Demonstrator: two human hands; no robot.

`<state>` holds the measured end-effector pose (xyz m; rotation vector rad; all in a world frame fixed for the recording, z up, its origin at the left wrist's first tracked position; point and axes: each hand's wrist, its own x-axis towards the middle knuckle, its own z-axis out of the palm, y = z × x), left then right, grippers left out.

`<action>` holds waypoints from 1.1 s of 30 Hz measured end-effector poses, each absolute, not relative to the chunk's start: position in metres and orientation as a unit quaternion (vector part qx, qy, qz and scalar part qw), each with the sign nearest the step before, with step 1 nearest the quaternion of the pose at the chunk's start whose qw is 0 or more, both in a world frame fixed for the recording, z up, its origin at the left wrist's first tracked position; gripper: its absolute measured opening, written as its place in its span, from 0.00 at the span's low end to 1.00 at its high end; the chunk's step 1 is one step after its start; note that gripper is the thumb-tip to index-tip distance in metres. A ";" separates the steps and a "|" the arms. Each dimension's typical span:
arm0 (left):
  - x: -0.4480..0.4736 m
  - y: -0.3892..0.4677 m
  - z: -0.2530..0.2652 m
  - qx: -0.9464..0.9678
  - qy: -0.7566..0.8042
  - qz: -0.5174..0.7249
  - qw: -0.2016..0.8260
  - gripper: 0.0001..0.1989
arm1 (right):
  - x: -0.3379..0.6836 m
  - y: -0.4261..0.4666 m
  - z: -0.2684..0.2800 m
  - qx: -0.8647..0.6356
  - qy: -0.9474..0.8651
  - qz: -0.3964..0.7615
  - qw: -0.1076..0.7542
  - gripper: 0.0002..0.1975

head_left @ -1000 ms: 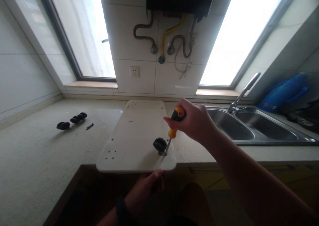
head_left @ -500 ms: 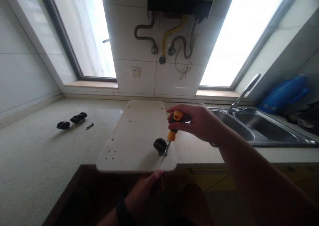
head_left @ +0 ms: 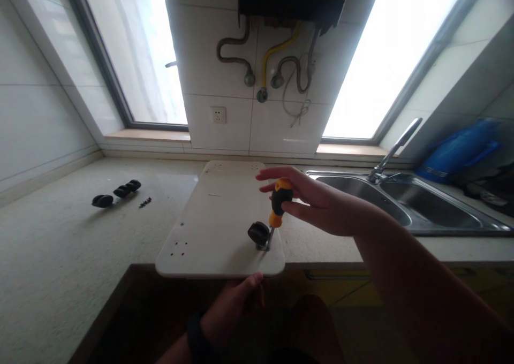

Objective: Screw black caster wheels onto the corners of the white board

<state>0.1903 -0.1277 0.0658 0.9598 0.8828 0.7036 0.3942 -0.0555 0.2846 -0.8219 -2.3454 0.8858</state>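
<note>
Head cam: R hand (head_left: 317, 199) fingers (head_left: 278, 173) straighter at s'driver (head_left: 281, 199) vs prev.

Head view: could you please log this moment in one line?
right hand: open around yellow-and-black screwdriver | left hand: at near edge of white rectangular board | black round caster: on board, beside screwdriver shaft

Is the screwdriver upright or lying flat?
Upright, with a slight lean: the screwdriver has its handle on top, its shaft slanting down beside the black caster wheel.
</note>
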 end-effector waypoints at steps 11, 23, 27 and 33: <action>0.191 -0.128 0.058 0.444 0.393 0.342 0.729 0.29 | 0.382 -0.047 0.274 -0.434 -0.812 -0.009 0.390 0.22; 0.188 -0.128 0.060 0.443 0.395 0.339 0.730 0.29 | 0.400 -0.031 0.272 -0.204 -0.836 0.435 0.266 0.28; 0.189 -0.128 0.061 0.445 0.389 0.339 0.732 0.29 | 0.398 -0.033 0.271 -0.244 -0.823 0.421 0.294 0.23; 0.192 -0.129 0.066 0.442 0.397 0.339 0.729 0.30 | 0.376 -0.049 0.262 -0.463 -0.778 0.158 0.393 0.25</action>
